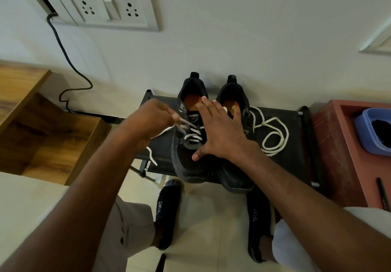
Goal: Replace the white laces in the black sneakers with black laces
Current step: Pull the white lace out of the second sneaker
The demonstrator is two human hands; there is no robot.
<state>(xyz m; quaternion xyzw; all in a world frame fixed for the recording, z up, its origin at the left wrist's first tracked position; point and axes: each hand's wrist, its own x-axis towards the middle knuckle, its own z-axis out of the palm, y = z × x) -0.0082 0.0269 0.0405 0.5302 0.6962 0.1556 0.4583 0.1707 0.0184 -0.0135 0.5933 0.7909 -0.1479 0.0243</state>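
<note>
**Unlacing the left-hand sneaker**

At frame centre two black sneakers point(191, 144) sit on a dark rack point(296, 128). The left hand point(152, 119) pinches a white lace point(193, 133). The right hand point(222, 132), fingers spread, presses both shoes. A loose white lace point(273, 136) lies right.

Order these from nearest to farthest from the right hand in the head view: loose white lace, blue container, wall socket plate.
From the right hand:
1. Loose white lace, coiled just right of the sneakers.
2. Blue container, far right on the red stand.
3. Wall socket plate, upper left.

sneakers point(190, 166), loose lace point(273, 136) on rack point(296, 144)
</note>
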